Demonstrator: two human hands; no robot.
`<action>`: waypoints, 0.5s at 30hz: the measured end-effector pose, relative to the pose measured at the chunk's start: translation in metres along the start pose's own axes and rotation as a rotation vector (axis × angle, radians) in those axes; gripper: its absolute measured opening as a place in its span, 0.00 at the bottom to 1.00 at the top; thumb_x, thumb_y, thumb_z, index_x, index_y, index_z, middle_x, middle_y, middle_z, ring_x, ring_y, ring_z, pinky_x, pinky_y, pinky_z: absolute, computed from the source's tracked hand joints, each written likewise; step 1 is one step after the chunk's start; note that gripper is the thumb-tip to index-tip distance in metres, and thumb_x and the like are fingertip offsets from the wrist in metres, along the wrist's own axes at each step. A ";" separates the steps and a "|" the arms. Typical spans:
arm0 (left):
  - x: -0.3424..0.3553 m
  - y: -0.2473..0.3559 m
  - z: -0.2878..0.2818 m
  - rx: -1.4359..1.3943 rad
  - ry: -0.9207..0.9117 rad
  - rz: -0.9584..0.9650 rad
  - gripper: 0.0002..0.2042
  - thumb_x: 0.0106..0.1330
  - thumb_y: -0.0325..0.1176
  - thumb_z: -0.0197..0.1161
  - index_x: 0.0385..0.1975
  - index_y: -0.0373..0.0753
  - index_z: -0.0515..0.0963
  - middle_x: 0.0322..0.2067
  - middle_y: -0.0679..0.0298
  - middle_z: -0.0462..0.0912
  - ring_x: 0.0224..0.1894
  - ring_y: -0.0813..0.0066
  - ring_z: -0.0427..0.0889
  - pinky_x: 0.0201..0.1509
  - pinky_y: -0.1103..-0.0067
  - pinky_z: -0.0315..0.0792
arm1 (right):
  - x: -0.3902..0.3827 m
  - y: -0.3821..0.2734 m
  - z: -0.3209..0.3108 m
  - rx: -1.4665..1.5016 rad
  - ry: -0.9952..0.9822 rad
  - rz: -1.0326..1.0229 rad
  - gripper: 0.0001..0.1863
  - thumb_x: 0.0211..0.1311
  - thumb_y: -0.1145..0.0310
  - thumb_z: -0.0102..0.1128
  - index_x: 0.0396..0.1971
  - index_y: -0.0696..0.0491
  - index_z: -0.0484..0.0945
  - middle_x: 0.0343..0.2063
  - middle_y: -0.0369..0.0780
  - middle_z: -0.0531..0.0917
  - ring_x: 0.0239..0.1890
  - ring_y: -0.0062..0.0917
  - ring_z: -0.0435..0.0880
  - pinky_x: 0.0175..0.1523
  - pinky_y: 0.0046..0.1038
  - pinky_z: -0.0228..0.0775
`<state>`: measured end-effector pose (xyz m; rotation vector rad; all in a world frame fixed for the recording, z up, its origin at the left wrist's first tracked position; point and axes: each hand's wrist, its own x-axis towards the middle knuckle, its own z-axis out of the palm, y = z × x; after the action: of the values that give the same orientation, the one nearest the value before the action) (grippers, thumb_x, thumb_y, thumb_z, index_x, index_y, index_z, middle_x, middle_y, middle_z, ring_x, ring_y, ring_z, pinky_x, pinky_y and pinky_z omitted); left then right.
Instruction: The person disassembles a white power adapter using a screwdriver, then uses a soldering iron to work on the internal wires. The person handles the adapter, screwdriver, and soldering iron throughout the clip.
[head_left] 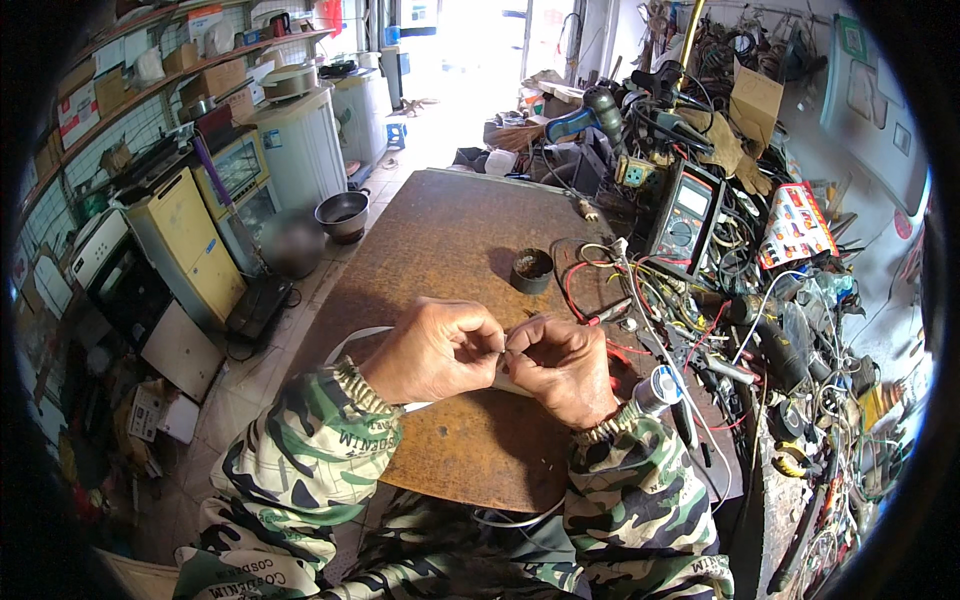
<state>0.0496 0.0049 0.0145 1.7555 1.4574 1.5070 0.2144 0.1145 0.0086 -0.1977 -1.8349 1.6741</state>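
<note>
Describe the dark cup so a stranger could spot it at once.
Start at the brown tabletop. Just beyond the right hand stands the cup, open-topped and round. It is a squat dark cylinder, unlike the tangled cables to its right.

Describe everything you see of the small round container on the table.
The small round container is dark, low-walled and open-topped, possibly metal or plastic. Brownish, uneven contents show inside; what they are is unclear. It stands upright on the worn brown tabletop, just beyond the right hand, with a red lead curving past on its right. Neither hand touches it.
</note>
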 end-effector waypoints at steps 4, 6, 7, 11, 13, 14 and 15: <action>0.000 -0.001 -0.003 0.052 -0.061 0.046 0.09 0.53 0.15 0.68 0.31 0.34 0.78 0.30 0.66 0.82 0.34 0.83 0.81 0.35 0.83 0.77 | -0.001 0.000 0.001 -0.053 0.011 -0.044 0.05 0.55 0.83 0.65 0.27 0.58 0.79 0.28 0.31 0.80 0.32 0.13 0.76 0.40 0.20 0.71; 0.001 0.000 -0.003 0.067 -0.073 0.054 0.09 0.52 0.15 0.68 0.31 0.34 0.78 0.30 0.66 0.81 0.33 0.83 0.81 0.34 0.83 0.76 | -0.003 0.003 0.004 0.019 0.017 -0.029 0.05 0.55 0.83 0.64 0.27 0.57 0.78 0.27 0.31 0.79 0.32 0.13 0.76 0.40 0.20 0.71; 0.002 0.005 -0.002 0.068 -0.052 0.049 0.08 0.51 0.16 0.68 0.29 0.34 0.78 0.28 0.65 0.82 0.30 0.83 0.81 0.33 0.82 0.76 | -0.003 0.004 0.004 0.026 0.013 -0.026 0.05 0.56 0.83 0.64 0.27 0.58 0.78 0.27 0.31 0.79 0.32 0.13 0.76 0.40 0.20 0.71; 0.005 0.014 -0.004 0.224 -0.071 0.166 0.09 0.49 0.16 0.68 0.29 0.34 0.78 0.30 0.64 0.83 0.32 0.79 0.83 0.35 0.81 0.77 | -0.004 0.001 0.002 0.080 0.012 0.032 0.04 0.57 0.82 0.63 0.28 0.58 0.78 0.27 0.33 0.82 0.32 0.14 0.78 0.40 0.20 0.72; 0.002 0.016 -0.006 0.267 -0.050 0.231 0.09 0.48 0.17 0.68 0.28 0.34 0.78 0.30 0.63 0.83 0.31 0.76 0.83 0.35 0.80 0.77 | -0.003 -0.002 0.004 0.148 -0.009 0.051 0.03 0.57 0.82 0.63 0.28 0.59 0.78 0.28 0.35 0.83 0.31 0.15 0.79 0.40 0.20 0.73; 0.003 0.015 -0.005 0.287 -0.040 0.262 0.09 0.47 0.17 0.68 0.27 0.35 0.78 0.29 0.62 0.83 0.31 0.75 0.83 0.35 0.80 0.77 | -0.002 -0.002 0.003 0.196 -0.028 0.049 0.03 0.58 0.82 0.62 0.28 0.59 0.78 0.28 0.36 0.83 0.31 0.16 0.80 0.40 0.21 0.74; 0.003 0.015 -0.004 0.258 -0.023 0.258 0.09 0.47 0.17 0.68 0.27 0.35 0.78 0.29 0.63 0.83 0.31 0.74 0.84 0.35 0.79 0.77 | -0.002 -0.001 0.002 0.243 -0.047 0.047 0.02 0.58 0.82 0.62 0.28 0.60 0.78 0.28 0.36 0.84 0.31 0.17 0.81 0.40 0.21 0.74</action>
<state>0.0517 0.0008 0.0294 2.1785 1.5171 1.4652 0.2150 0.1117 0.0090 -0.0992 -1.6528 1.9315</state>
